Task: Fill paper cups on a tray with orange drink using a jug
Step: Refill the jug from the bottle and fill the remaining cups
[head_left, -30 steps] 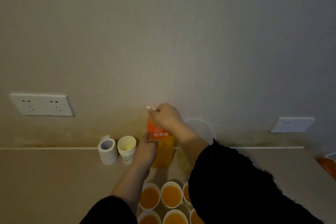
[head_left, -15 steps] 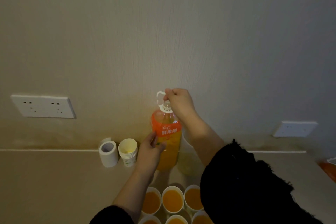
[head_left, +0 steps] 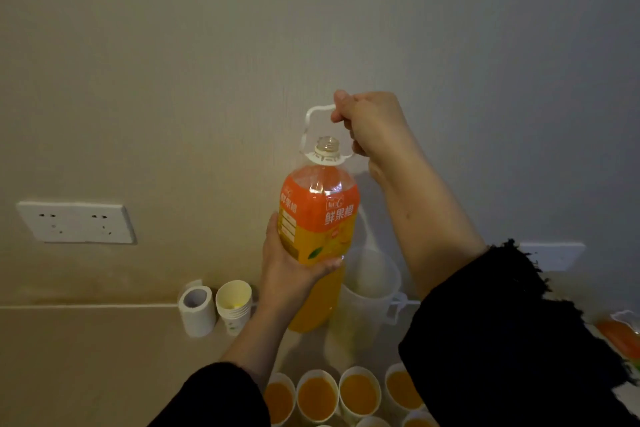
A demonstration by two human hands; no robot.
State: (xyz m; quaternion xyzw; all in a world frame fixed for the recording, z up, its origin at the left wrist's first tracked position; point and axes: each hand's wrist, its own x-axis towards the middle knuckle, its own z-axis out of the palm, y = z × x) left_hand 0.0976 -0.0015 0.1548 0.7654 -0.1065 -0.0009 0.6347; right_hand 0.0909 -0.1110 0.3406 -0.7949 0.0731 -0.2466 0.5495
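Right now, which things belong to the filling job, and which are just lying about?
Job: clear plastic bottle of orange drink; translucent plastic jug; filled white paper cups; stack of nested paper cups.
Lying about: white paper roll; white wall socket.

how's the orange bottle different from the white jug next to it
The bottle is clear plastic filled with orange drink, with an orange label; the jug is milky white and shows no orange. The left hand grips the bottle's body and the right hand its carry handle; the jug stands unheld. The bottle's neck is narrow, the jug's mouth wide. Both are upright and open-topped.
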